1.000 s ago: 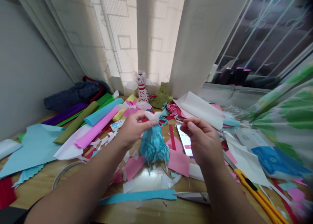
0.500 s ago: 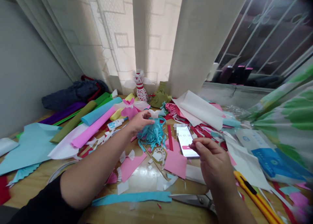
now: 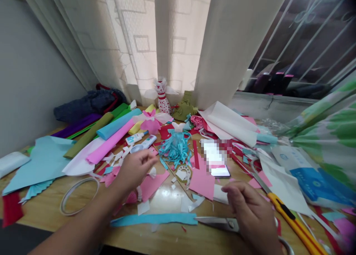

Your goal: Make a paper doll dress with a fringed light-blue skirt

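My left hand (image 3: 140,166), fingers curled together, is above the pink paper (image 3: 154,186) beside a small white paper bow (image 3: 152,172). What it holds, if anything, is hidden. Right of it stands a fringed blue paper dress (image 3: 176,145) with a white top, touched by neither hand. My right hand (image 3: 250,214) is closed, thumb against its bent fingers, and nothing shows in it clearly. Under it lie large scissors (image 3: 219,223), their handles partly hidden by the hand. The blades point left to a blue crepe paper strip (image 3: 155,220).
A phone (image 3: 215,156) and pink squares lie mid-table. At right are a yellow utility knife (image 3: 294,221) and a tissue pack (image 3: 314,177). Tape (image 3: 79,196), a glue bottle (image 3: 135,138) and crepe rolls (image 3: 111,140) are at left. A red-dotted paper dress (image 3: 164,103) stands behind.
My left hand has let go of the blue dress's white top and moved down and left. My right hand has dropped from beside the phone to over the scissors. The view has shifted slightly.
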{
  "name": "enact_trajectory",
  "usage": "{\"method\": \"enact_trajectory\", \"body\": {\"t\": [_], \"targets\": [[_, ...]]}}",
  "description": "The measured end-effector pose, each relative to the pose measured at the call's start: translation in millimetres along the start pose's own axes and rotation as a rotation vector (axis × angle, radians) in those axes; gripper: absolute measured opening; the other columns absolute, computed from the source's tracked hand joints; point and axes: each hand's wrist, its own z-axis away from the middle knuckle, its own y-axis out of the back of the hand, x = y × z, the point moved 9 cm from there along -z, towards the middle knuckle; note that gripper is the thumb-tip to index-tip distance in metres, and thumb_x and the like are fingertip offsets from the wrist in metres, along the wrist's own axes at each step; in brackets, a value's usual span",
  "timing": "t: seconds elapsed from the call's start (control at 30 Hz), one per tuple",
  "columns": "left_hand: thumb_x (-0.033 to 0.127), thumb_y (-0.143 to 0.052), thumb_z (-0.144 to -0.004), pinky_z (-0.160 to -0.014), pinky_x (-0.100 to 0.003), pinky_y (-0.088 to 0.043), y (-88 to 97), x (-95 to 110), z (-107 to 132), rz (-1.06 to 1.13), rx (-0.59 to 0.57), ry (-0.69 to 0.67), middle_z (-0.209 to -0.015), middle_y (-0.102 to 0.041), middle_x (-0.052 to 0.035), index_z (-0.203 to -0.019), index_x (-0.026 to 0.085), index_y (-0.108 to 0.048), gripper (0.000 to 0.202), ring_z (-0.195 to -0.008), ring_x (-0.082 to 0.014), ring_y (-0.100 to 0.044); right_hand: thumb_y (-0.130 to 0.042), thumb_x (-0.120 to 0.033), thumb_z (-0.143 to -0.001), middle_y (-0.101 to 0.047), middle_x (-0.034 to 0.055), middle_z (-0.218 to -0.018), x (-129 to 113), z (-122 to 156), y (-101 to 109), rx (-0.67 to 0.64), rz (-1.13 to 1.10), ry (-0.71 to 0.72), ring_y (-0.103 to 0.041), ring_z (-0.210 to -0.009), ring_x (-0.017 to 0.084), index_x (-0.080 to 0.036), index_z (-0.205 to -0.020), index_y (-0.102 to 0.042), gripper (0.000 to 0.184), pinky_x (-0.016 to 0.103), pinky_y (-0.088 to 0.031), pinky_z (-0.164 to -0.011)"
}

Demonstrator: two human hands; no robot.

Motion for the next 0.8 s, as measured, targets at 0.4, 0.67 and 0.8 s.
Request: {"method": "enact_trajectory", "body": {"t": [0.4,0.67,0.8], "targets": [[0.012,-0.051,-0.083,-0.065,-0.030,-0.039,-34.8,-10,134,-0.476,-0.198,-0.616,-0.071,-0.061,-0.0044,-0.083,0.019,-0.062,0.012,-0.068,-0.0168,-0.053,-0.059,-0.015,-0.081,-0.065,0.0080,-0.085,-8,63,-31,-0.080,0.455,0.420,-0.061,-0.080,0.022,-0.018,-0.090,-0.062,0.010,0.037,-0.049,-0.074],[0.014,-0.052,-0.084,-0.073,-0.032,-0.043,-10.4,-24,129,-0.612,-0.129,-0.620,-0.089,-0.062,-0.0072,-0.092,0.018,-0.064,0.016,-0.083,-0.0201,-0.055,-0.059,-0.019,-0.083,-0.065,0.0081,-0.080,-3,70,-19,-0.054,0.593,0.437,-0.059,-0.077,0.021,-0.015,-0.085,-0.064,0.006,0.035,-0.047,-0.073],[0.023,-0.058,-0.083,-0.077,-0.034,-0.044,-16.2,-26,130,-0.605,-0.112,-0.689,-0.096,-0.061,-0.0083,-0.100,0.018,-0.063,0.018,-0.089,-0.0219,-0.056,-0.058,-0.021,-0.085,-0.059,0.0025,-0.060,-2,73,-12,-0.067,0.681,0.385,-0.053,-0.057,0.017,-0.016,-0.070,-0.062,0.016,0.031,-0.041,-0.058]]}}
